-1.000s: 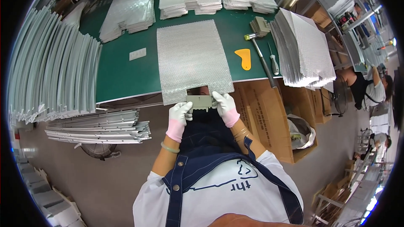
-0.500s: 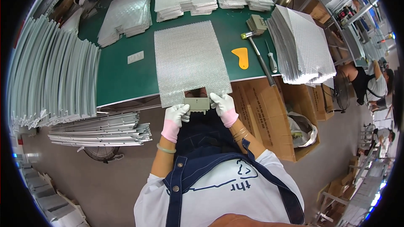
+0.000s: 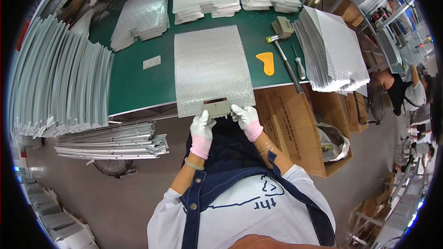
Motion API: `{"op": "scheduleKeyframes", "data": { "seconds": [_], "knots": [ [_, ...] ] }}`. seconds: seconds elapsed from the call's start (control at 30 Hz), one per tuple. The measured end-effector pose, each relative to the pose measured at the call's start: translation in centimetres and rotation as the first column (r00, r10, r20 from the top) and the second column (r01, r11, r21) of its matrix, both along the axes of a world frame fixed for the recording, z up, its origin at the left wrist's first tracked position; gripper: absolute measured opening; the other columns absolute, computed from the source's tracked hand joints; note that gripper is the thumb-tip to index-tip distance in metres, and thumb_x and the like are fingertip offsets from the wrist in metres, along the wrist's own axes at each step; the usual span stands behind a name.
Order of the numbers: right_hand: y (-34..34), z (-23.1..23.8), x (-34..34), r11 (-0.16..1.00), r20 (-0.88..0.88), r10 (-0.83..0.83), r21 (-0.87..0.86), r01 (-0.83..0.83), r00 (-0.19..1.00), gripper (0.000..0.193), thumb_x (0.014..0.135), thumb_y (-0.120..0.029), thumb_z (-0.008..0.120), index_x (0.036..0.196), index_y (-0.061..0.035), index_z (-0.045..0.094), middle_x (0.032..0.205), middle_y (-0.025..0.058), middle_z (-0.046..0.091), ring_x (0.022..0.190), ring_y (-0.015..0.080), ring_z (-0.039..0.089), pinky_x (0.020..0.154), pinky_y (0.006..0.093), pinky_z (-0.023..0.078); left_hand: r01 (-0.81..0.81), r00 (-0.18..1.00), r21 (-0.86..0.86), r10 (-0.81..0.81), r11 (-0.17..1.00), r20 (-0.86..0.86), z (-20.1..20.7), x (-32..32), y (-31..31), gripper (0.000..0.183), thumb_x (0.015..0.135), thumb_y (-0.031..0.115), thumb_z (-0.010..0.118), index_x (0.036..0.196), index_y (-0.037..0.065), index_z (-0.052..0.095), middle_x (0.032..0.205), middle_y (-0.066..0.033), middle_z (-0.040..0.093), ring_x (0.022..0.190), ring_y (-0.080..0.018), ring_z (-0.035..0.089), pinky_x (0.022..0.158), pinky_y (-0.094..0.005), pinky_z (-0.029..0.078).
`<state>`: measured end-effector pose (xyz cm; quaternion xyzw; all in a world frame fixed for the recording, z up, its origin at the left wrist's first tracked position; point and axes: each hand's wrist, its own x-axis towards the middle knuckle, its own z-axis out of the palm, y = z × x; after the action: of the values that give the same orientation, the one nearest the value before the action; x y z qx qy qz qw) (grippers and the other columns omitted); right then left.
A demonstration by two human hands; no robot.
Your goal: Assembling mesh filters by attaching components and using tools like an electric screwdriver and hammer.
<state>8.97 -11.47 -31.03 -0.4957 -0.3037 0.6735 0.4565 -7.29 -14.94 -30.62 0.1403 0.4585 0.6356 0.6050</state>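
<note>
A silvery, fine-celled mesh panel (image 3: 210, 64) lies flat on the green table, its notched near edge jutting past the table's front. In that notch sits a small grey-green plastic piece (image 3: 217, 108) with short tabs on its near side, tilted slightly up to the right. My left hand (image 3: 201, 128), in a white glove with a pink cuff, is closed on the piece's lower left corner. At the piece's right end, beside the panel's right tab, my right hand (image 3: 244, 116), gloved alike, pinches it. Both sets of fingertips partly cover the piece.
Right of the panel lie a yellow scraper (image 3: 265, 63), a mallet (image 3: 284, 62), a screwdriver (image 3: 299, 64) and stacked grey-green pieces (image 3: 282, 27). Mesh panels (image 3: 328, 50) are piled at the right. Long pale strips (image 3: 60, 78) stand at the left. An open carton (image 3: 295, 129) is below.
The plastic piece has moved up into the panel's notch and tilted a little. My left hand has shifted right, its fingers now below the piece's left end. The right hand has barely moved.
</note>
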Motion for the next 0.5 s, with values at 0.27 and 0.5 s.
{"op": "scheduleKeyframes", "data": {
  "seconds": [0.27,0.5],
  "knots": [
    [-0.5,-0.4,0.4,0.999,0.035,0.043,0.003,-0.043,0.998,0.022,0.084,-0.018,0.066,0.075,0.0013,0.064,0.069,0.0075,0.062,0.057,0.0115,0.054,0.055,0.0237,0.042,0.178,0.956,0.109,-0.198,0.978,0.218,-0.6,1.5,0.8,0.021,0.089,0.016,0.06,0.104,0.002,0.06,0.099,-0.0068,0.063,0.088,-0.0175,0.06,0.082,-0.0339,0.047],
    [-0.8,-0.3,0.5,0.998,-0.036,0.061,-0.024,-0.062,0.997,0.023,0.085,-0.02,0.066,0.076,0.0009,0.065,0.069,0.0067,0.063,0.058,0.0109,0.055,0.056,0.023,0.042,0.16,0.943,0.029,-0.162,0.987,0.29,0.2,1.9,1.3,0.023,0.089,0.015,0.059,0.107,0.0,0.059,0.101,-0.0084,0.064,0.09,-0.0191,0.061,0.085,-0.0362,0.047]
  ]
}}
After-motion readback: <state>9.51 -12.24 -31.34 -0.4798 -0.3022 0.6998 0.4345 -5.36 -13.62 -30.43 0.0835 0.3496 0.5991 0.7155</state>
